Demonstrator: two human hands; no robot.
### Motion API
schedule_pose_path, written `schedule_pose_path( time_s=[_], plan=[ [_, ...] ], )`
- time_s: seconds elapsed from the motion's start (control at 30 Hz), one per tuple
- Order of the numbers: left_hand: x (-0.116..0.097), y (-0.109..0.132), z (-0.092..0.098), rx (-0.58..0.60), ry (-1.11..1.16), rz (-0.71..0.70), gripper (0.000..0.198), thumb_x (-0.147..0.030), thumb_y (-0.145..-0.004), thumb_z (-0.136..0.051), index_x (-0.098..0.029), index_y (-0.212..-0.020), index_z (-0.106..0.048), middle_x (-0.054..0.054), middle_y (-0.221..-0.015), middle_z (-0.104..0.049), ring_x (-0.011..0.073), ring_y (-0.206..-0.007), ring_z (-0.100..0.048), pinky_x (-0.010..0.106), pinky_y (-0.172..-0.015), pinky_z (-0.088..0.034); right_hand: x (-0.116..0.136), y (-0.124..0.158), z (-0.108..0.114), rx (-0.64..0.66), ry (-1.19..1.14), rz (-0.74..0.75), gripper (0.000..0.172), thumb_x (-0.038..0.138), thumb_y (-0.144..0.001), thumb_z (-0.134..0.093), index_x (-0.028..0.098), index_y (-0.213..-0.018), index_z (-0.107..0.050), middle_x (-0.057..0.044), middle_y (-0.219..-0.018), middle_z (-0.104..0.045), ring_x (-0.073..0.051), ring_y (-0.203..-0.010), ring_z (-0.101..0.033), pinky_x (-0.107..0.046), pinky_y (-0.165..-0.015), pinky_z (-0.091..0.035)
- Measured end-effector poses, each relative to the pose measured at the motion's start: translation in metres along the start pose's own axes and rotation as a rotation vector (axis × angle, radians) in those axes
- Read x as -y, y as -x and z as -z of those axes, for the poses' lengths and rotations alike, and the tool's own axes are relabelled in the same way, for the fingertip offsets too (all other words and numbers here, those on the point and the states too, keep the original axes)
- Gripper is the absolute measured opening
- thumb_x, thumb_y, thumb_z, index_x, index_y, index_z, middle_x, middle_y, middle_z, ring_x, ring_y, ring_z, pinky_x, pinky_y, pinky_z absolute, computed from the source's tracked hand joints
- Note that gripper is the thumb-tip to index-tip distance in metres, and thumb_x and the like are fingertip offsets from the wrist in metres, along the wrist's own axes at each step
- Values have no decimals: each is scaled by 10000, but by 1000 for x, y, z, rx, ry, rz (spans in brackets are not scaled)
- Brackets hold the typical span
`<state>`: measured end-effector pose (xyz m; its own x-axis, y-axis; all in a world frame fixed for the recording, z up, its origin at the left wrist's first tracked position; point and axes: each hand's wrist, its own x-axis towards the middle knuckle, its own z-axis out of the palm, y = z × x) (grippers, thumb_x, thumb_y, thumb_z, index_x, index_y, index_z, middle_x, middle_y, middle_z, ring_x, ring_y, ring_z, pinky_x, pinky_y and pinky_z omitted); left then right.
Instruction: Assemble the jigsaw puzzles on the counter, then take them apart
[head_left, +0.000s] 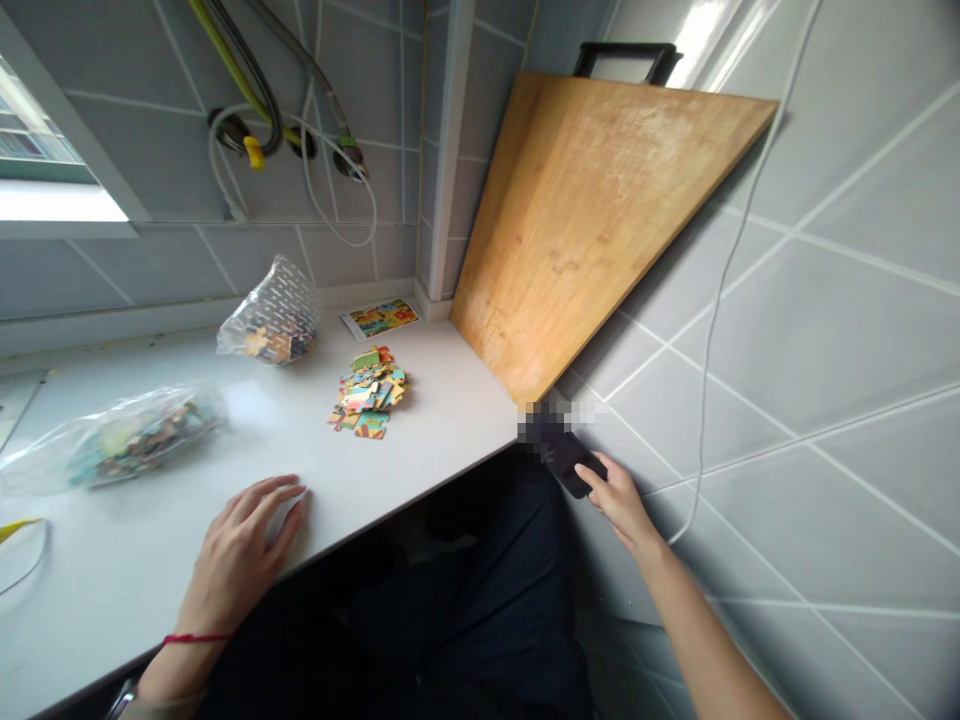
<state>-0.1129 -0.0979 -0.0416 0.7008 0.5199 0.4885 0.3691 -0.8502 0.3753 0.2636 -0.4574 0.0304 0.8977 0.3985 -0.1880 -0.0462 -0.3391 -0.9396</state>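
My left hand (247, 535) lies on the white counter, fingers slightly bent and apart, with nothing in it. A red cord circles that wrist. Over my lap, past the counter's edge, my right hand (616, 498) grips a dark smartphone (574, 463), thumb across its face; the far end of the phone is blurred out. Beyond my left hand is a loose heap of jigsaw puzzle pieces (369, 390). Behind the heap lies a small colourful picture card (381, 318). Two clear plastic bags hold more pieces: one bag (277, 315) stands upright, the other bag (142, 437) lies flat.
A large wooden board (600, 220) leans against the tiled wall at the right end of the counter (442, 400). A white cable (712, 330) hangs down the right wall. Hoses and cords (262, 100) come out of the back wall. A window (45, 140) is at left.
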Motion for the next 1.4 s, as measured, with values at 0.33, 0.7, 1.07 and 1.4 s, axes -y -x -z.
schedule_pose_path(
  time_s=[0.33,0.7,1.07,1.4],
  plan=[
    [14,6,-7,15,-22,-30,338,-493,-1001,-510,-226,-1092,-696,97,-1217,-705,286,-1050,-690,459,-988,-533,51,27,-29,188,-515,39,315,409,-817,-801,205,-943,-597,74,-634,-548,-35,-409,-416,-146,-379,-346],
    [17,4,-6,26,-53,3,266,-434,-970,-555,-250,-1051,-728,90,-1208,-718,296,-1058,-709,484,-968,-576,81,47,-73,531,-814,126,420,341,-924,-684,298,-1298,-499,-75,-1219,-715,-310,-1071,-755,-346,-581,-680],
    [6,-2,-5,-18,-39,35,311,-476,-960,-551,-237,-989,-749,101,-1118,-749,300,-1011,-728,486,-929,-603,83,68,-51,587,-914,129,416,298,-919,-653,258,-1310,-514,-103,-1207,-728,-304,-1028,-772,-305,-587,-669],
    [-148,-31,46,15,147,-197,246,-294,-1013,-584,-241,-1245,-645,78,-1230,-707,224,-1111,-708,362,-963,-590,86,111,-26,535,-844,193,435,298,-912,-670,285,-1297,-467,-77,-1206,-724,-295,-1049,-768,-294,-581,-670]
  ],
)
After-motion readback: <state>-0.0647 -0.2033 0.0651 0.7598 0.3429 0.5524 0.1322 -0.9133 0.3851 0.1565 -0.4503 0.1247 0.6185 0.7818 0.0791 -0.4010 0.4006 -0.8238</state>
